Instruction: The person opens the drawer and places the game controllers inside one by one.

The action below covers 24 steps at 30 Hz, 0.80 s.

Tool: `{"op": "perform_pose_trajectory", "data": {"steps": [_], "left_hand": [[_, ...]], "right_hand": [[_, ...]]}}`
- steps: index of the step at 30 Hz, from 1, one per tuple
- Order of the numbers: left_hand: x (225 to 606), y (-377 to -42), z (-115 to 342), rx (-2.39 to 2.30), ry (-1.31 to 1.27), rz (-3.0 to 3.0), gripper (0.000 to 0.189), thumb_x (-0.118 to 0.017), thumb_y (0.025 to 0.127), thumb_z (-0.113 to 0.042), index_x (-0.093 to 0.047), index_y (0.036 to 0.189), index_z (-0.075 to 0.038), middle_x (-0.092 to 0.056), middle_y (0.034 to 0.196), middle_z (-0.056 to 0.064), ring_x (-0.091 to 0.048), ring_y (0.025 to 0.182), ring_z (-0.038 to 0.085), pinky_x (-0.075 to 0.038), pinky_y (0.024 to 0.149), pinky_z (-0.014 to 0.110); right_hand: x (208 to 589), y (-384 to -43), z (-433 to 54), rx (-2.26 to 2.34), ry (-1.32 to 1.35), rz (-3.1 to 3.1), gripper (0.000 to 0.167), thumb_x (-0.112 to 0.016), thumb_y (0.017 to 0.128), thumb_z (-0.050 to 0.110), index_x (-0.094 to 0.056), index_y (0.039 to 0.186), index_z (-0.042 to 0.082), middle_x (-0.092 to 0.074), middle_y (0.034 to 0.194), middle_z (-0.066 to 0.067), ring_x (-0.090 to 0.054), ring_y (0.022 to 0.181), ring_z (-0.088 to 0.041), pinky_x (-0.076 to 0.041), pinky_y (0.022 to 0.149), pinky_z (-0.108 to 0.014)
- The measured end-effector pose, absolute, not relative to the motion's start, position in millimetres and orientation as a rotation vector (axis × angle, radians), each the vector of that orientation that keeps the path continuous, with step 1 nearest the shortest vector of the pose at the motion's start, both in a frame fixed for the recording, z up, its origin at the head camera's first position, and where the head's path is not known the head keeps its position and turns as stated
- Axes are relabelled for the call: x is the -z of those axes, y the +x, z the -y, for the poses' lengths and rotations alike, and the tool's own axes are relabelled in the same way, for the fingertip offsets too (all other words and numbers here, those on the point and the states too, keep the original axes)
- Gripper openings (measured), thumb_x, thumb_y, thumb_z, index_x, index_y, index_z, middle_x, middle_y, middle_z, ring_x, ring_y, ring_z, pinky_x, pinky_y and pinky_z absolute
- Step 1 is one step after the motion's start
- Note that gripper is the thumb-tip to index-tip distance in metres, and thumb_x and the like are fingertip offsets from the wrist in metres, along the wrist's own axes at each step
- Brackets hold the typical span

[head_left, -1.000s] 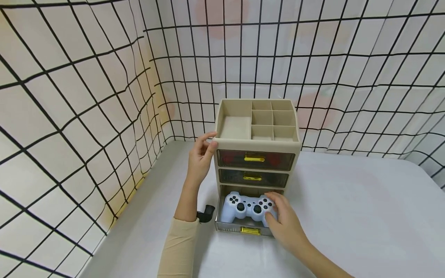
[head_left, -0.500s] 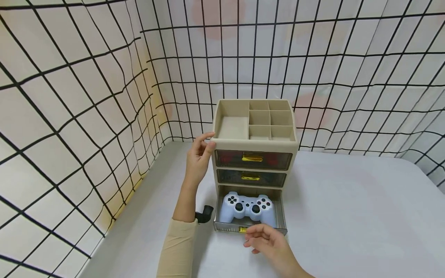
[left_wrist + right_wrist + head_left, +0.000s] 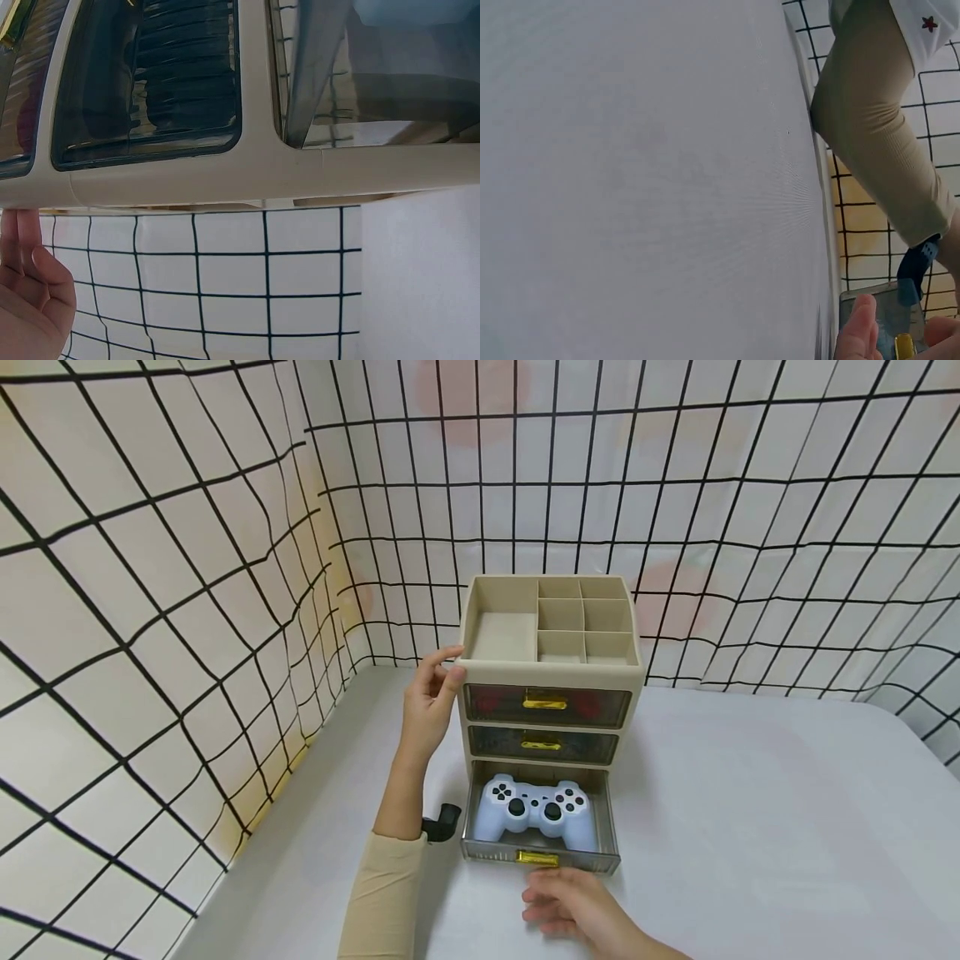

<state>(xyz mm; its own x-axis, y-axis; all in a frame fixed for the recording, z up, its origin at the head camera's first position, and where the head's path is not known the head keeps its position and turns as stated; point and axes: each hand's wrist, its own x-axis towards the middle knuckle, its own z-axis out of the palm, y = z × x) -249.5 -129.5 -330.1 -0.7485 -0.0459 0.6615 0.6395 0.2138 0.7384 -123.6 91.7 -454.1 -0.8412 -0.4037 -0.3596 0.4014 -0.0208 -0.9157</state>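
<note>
A beige desktop organizer (image 3: 553, 670) stands with its bottom drawer (image 3: 603, 858) pulled out. Inside that drawer lies a light blue game controller (image 3: 535, 814), its buttons and sticks facing up. My left hand (image 3: 429, 714) rests its fingertips against the organizer's upper left edge; in the left wrist view the left hand (image 3: 34, 300) touches the side with extended fingers. Just in front of the drawer's yellow handle (image 3: 537, 858) is my right hand (image 3: 573, 906), holding nothing, its fingers loosely extended. Whether it touches the drawer front cannot be told.
Above the open drawer, two dark see-through drawers sit closed, the upper one (image 3: 585, 706) with something reddish inside. Top compartments (image 3: 504, 635) hold nothing visible. Black wire grid panels (image 3: 555, 485) line the back and left of the white table (image 3: 750, 818).
My right hand has left the controller's right side and moved down toward me, to the front of the drawer. The controller stays in the drawer; my left hand keeps its place.
</note>
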Motion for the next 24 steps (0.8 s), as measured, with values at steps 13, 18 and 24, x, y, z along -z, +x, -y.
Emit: {"op": "perform_pose_trajectory", "data": {"steps": [13,18,24], "left_hand": [[331.2,-250.3,129.2,1.576,-0.547,1.926,0.026,-0.055,0.097,0.003,-0.056,0.124,0.006,-0.045,0.075,-0.003,-0.040,0.065,0.009,-0.035,0.060,0.023],[330.6,-250.1,129.3,1.578,-0.551,1.928,0.026,-0.054,0.097,0.004,-0.056,0.123,0.006,-0.045,0.075,-0.002,-0.039,0.064,0.009,-0.034,0.060,0.023],[329.9,-249.5,129.6,1.579,-0.546,1.932,0.026,-0.054,0.097,0.004,-0.056,0.123,0.006,-0.045,0.075,-0.002,-0.039,0.064,0.009,-0.034,0.060,0.023]], "right_hand": [[462.6,-129.6,-85.4,2.105,0.125,-1.453,0.025,-0.061,0.098,0.024,-0.063,0.109,0.002,-0.065,0.095,-0.003,-0.066,0.089,-0.015,-0.052,0.080,-0.029],[464.1,-130.5,-83.8,2.150,0.135,-1.419,0.019,-0.060,0.099,0.021,-0.065,0.104,0.004,-0.066,0.091,-0.003,-0.065,0.085,-0.013,-0.052,0.079,-0.025],[464.9,-130.7,-82.7,2.179,0.139,-1.386,0.015,-0.058,0.099,0.018,-0.067,0.102,0.007,-0.067,0.089,-0.002,-0.065,0.085,-0.013,-0.052,0.079,-0.024]]}}
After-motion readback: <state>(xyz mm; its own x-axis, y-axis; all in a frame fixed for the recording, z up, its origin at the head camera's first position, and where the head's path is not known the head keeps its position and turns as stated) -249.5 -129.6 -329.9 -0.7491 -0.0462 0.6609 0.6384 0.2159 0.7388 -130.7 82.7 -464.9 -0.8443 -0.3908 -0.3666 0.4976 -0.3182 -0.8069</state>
